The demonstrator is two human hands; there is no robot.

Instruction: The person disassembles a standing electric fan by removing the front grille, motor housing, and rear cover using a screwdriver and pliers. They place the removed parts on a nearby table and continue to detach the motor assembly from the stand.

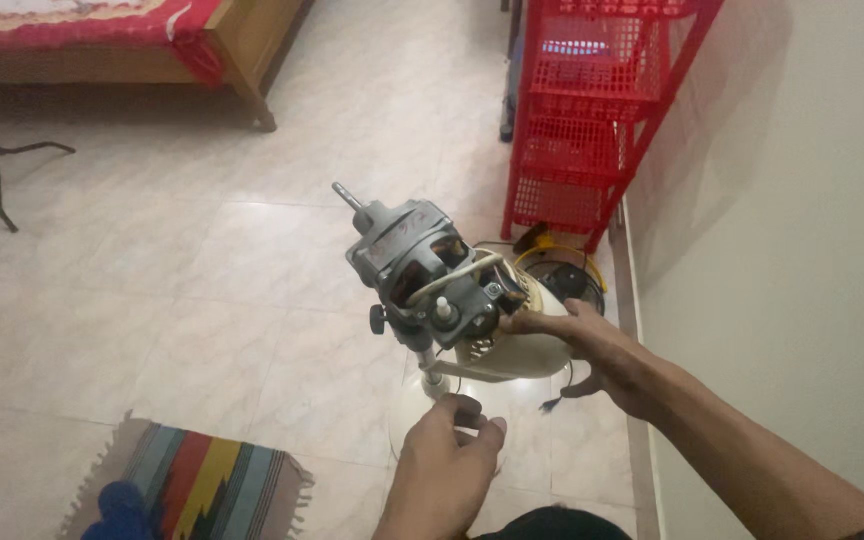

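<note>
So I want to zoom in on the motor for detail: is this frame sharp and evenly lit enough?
Head view: soft throughout, the grey fan motor slightly blurred, so fine detail is lost; dim, even indoor light; the red plastic rack throws a faint shadow on the wall; mild glare on the floor tiles; both hands, left and right, look soft too.

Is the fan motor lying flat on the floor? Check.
No, the fan motor stands raised on its stand pole, with the right hand touching its rear.
</note>
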